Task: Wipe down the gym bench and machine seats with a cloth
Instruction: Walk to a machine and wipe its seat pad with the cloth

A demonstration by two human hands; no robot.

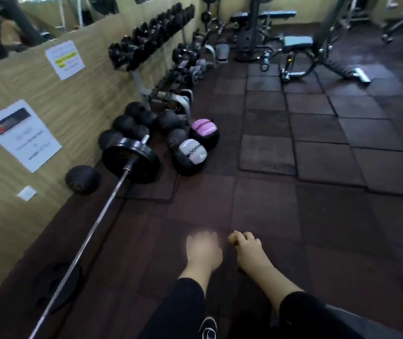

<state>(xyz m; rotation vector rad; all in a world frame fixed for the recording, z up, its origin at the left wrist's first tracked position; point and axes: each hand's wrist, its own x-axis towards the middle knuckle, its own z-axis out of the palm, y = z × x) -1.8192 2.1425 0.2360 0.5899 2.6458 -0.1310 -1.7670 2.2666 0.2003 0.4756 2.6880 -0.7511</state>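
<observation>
1. head view: looking down at a dark floor (266, 206) made of square rubber mats.
2. left hand (204, 250) held out low in the middle, blurry, fingers spread loose and holding nothing.
3. right hand (248, 248) just beside it, not touching it, fingertips pinched on a small tan cloth (234, 238); too blurry to tell more about the cloth.
4. black sleeves on both arms, a black shoe (209, 326) with white marks at the bottom edge.
5. long barbell (102, 209) lying on the floor at the left, with a big black plate (132, 160) on its far end.
6. black balls by the tan wall (73, 106), plus a pink and black ball (204, 132) and a grey and black ball (190, 155) touching each other.
7. rack of dumbbells (151, 33) farther back along the wall.
8. gym bench (264, 15) with a blue-grey pad far off at the top, and a machine seat (297, 42) near it, both well apart from the hands.
9. two paper signs stuck on the wall at the left.
</observation>
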